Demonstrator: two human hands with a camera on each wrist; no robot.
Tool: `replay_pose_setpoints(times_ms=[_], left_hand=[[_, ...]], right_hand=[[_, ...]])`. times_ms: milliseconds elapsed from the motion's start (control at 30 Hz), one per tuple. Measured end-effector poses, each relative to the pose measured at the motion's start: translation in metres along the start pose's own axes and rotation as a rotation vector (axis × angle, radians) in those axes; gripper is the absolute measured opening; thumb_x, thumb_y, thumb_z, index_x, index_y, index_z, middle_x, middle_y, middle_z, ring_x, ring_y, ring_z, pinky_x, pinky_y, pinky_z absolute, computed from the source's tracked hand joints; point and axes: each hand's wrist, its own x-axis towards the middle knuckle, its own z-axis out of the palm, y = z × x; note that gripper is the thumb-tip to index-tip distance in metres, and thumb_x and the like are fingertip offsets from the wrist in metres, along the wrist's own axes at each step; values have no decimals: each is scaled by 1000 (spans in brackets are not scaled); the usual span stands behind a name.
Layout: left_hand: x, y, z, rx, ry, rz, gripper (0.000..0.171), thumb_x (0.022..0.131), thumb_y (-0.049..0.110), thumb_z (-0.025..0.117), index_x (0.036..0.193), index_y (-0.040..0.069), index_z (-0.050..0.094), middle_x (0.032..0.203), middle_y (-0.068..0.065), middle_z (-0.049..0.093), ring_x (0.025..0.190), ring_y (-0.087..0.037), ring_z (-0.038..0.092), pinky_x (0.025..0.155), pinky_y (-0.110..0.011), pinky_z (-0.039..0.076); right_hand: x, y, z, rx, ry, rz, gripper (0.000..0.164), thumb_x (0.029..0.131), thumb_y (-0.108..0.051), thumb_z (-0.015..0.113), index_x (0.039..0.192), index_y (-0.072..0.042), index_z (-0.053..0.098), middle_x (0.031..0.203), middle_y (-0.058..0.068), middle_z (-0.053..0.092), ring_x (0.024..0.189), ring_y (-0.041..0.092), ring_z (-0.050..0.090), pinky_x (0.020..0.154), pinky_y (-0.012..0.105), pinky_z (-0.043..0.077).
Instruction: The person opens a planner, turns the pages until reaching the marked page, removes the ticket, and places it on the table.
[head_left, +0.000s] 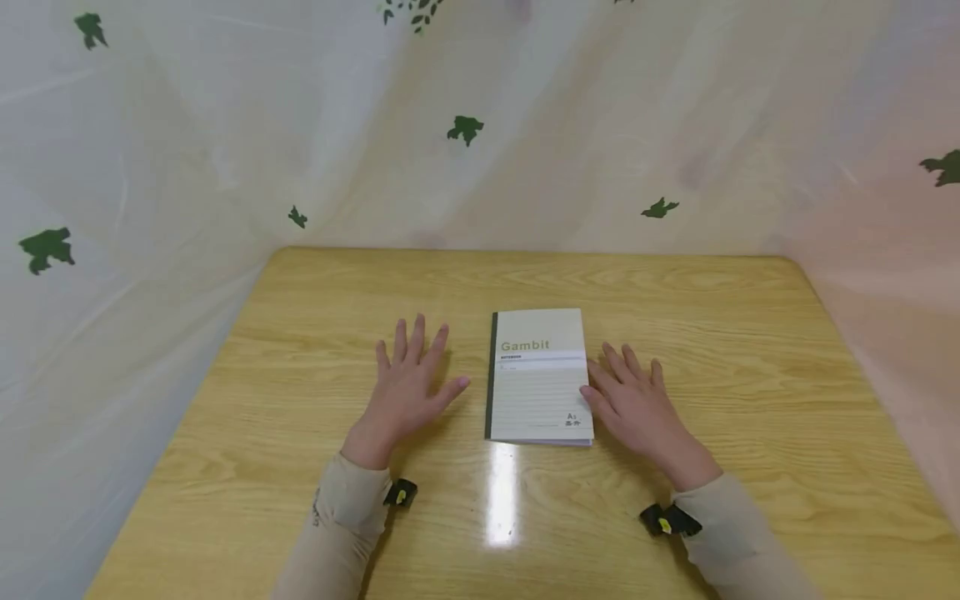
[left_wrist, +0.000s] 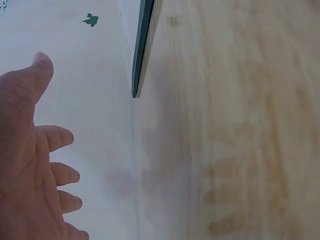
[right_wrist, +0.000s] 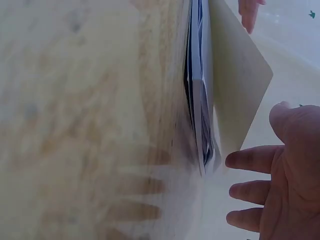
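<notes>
A closed white notebook point(head_left: 542, 392) with a dark spine and the word "Gambit" on its cover lies on the wooden table. To the left of it my left hand point(head_left: 408, 392) hovers over the wood, palm down, fingers spread and holding nothing. The spine point(left_wrist: 142, 50) rises beyond the thumb in the left wrist view. On the other side, my right hand point(head_left: 633, 404) has its thumb and index fingertips right at the notebook's right edge. The right wrist view shows the cover point(right_wrist: 237, 75) standing a little away from the pages point(right_wrist: 200, 90), with that hand's fingers extended beside it.
The light wooden table point(head_left: 262, 400) has rounded far corners. Behind it and at both sides hangs a pale cloth point(head_left: 570, 125) printed with green bird and leaf shapes. Black straps point(head_left: 670, 521) sit near both cuffs. A bright reflection shows below the notebook.
</notes>
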Motion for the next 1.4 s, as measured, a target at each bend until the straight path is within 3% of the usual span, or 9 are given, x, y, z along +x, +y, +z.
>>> replay_pose_setpoints(times_ms=[333,533,900,1167,1300,1400], left_hand=[[-1,4,1,-53,27,66,83,96,65,38,158,20,9,162,-18,3,147,-37,-8,111,-67,5],[-2,6,0,-76,38,81,82,96,63,40,158,19,10,162,-19,6,147,-37,-6,111,-66,6],[-4,9,-7,-97,40,98,79,98,58,43,158,17,11,162,-16,2,147,-36,-7,111,-66,6],[-8,14,-18,-177,106,157,74,101,56,36,158,14,15,163,-9,4,148,-34,-3,111,-66,7],[-11,19,-27,-239,138,196,74,100,60,31,158,15,16,163,-8,8,148,-30,-2,112,-64,8],[-14,23,-33,-267,164,229,76,99,64,25,158,16,16,163,-8,11,149,-27,-2,113,-62,8]], right_hand=[[2,-16,-8,48,83,-38,57,104,-39,41,148,-2,40,153,25,31,142,47,21,107,72,8],[6,-30,-7,188,155,-87,58,106,-37,37,149,3,34,150,24,37,140,45,27,109,70,9],[18,-54,1,446,268,-227,74,103,-54,20,152,1,27,154,19,33,140,39,32,109,69,9],[29,-67,10,477,235,-322,76,102,-55,19,152,2,25,156,20,28,142,37,28,108,68,20],[33,-73,14,457,216,-371,76,102,-54,22,152,3,25,156,22,25,142,37,27,110,59,26],[34,-77,18,416,158,-355,71,104,-49,28,153,2,21,158,22,22,142,37,26,111,54,28]])
